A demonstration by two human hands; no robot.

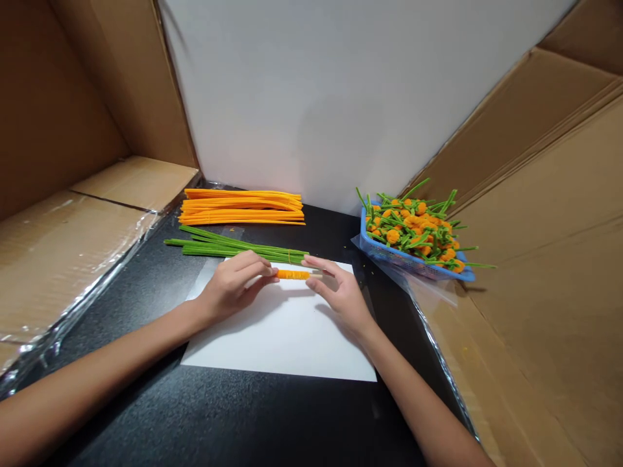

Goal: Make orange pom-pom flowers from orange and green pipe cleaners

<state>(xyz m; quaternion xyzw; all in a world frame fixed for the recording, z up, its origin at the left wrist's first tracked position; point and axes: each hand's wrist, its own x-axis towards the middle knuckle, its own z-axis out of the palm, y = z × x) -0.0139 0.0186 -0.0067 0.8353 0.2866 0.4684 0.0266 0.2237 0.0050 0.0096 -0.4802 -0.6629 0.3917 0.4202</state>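
Note:
An orange pipe cleaner [293, 275] is wound in a tight coil around a thin pale stick [316, 276], held level above a white sheet of paper [277, 337]. My left hand [238, 282] pinches the coil's left end between thumb and fingers. At the other end, my right hand [343, 295] has its thumb and fingers around the stick, with the thumb tip close against the coil. Just behind both hands lies a bundle of green pipe cleaners [233, 245]. Farther back is a bundle of straight orange pipe cleaners [241, 207].
A blue plastic basket [413, 259] at the back right is heaped with orange pipe-cleaner flowers [413, 227] on green stems, some poking over its rim. Clear plastic film [428, 288] lies under it. Cardboard walls [549, 194] flank the black table [195, 415]; a white panel [341, 97] stands behind.

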